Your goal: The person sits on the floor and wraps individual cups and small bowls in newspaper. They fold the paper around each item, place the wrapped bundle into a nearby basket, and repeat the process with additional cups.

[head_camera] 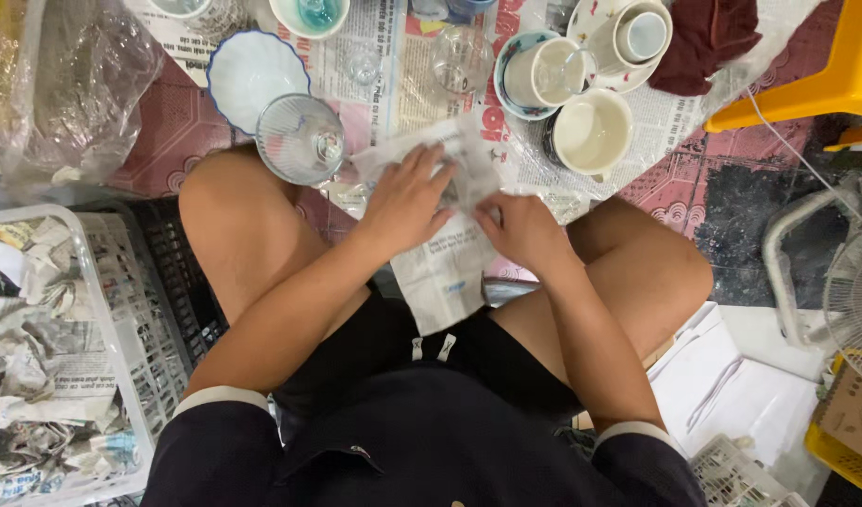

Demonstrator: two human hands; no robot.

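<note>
While sitting cross-legged, I am pressing my left hand (407, 202) flat, fingers spread, on a newspaper sheet (447, 253) over my lap | right hand (517, 230) pinching its edge, fingers curled | glass bowl (299, 139) just beside my left knee | cream cup (592, 131) ahead.
</note>
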